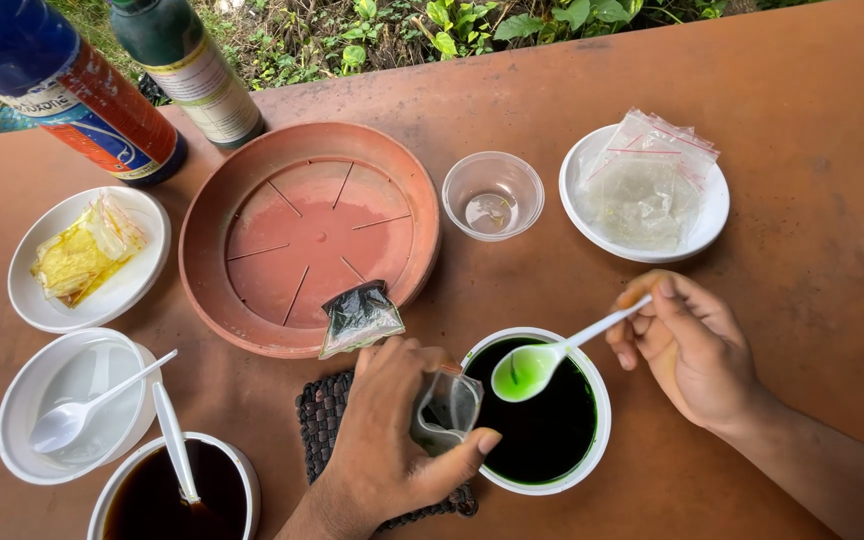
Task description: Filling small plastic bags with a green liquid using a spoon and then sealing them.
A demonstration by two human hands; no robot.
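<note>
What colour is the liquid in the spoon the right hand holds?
Bright green liquid in the white plastic spoon, clearest in the head view.

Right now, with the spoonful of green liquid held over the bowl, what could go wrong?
The white plastic spoon is brimful of green liquid; tipping it could miss the narrow mouth of the small clear plastic bag in the left hand. Drips may stain the brown table. The right hand grips only the handle's tip, so it may wobble.

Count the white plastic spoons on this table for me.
3. One in the right hand, a spoon of green liquid over the green bowl; one in the empty white bowl; one standing in the brown liquid. None seem hidden.
</note>
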